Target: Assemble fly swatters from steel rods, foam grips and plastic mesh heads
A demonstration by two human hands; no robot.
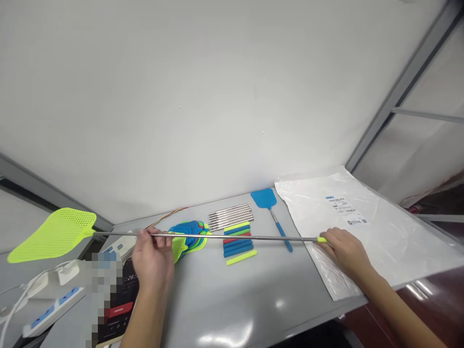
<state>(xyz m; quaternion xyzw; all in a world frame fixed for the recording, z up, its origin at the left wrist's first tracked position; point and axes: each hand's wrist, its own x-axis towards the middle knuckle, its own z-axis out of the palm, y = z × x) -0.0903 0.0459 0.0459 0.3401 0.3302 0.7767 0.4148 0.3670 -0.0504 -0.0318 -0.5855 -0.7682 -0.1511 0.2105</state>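
Note:
A yellow-green fly swatter (58, 234) with a long, drawn-out metal rod is held level across the view. Its perforated head is at far left. My left hand (152, 256) is closed on the rod not far from the head. At the other end, my right hand (342, 249) grips the yellow handle, most of which its fingers cover. Under the rod lies a row of coloured handle tubes (237, 246), blue, red, green and yellow. Behind them are several bare metal rods (232, 216) side by side. A pile of swatter heads (190, 232) lies right of my left hand.
A blue fly swatter (264, 198) lies near the wall. On the right, a white plastic mailing bag (348, 193) covers the grey table (203, 295). Power strips (54, 309) with white cables and a phone (121, 304), partly blurred out, are at left.

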